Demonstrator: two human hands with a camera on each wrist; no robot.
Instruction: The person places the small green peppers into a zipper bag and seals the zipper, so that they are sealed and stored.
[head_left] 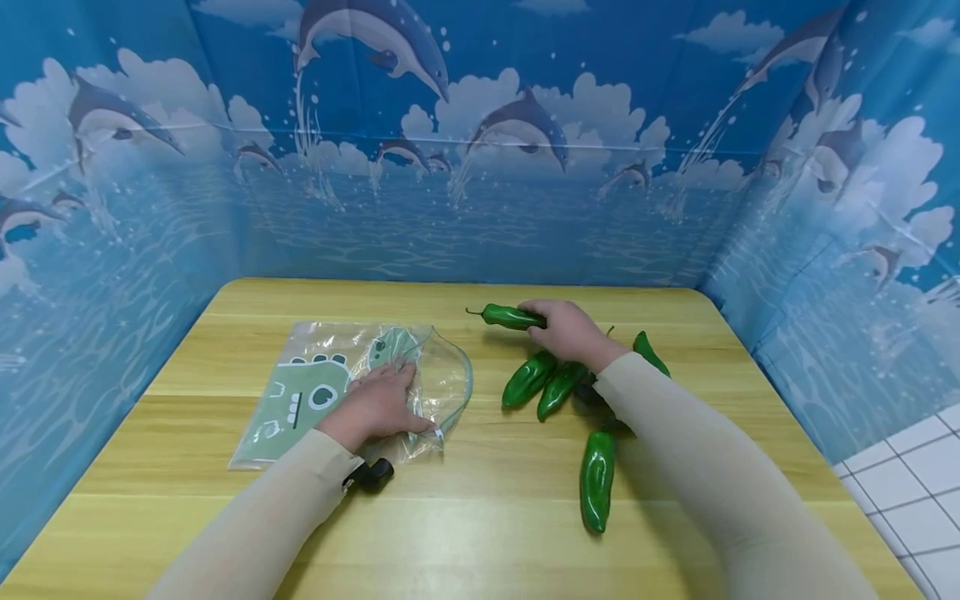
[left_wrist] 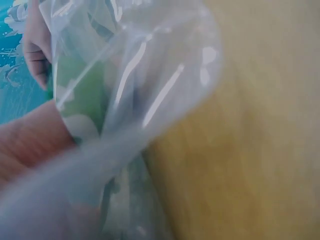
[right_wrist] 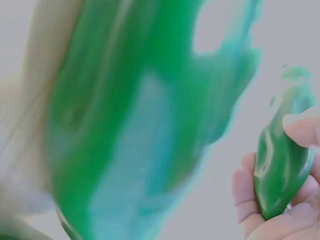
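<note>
Clearly, right hand [head_left: 566,332] grips glossy, tapered green pepper [head_left: 510,317] near wood-grained desk [head_left: 450,542]'s far edge; left hand [head_left: 378,406], seemingly spread flat, rests on crinkled, clear-plastic bag [head_left: 303,408].

The head view faces forward and down from above the near side of the table [head_left: 465,550], standing back far enough to take in the dolphin-printed curtain [head_left: 525,221] beyond. The left wrist view sits close to the clear bag [left_wrist: 165,65] (so near that its edge blurs), while the right wrist view faces the held pepper [right_wrist: 282,165] past a much nearer, blurred pepper [right_wrist: 150,50]; the head view shares both bag and held pepper.
</note>
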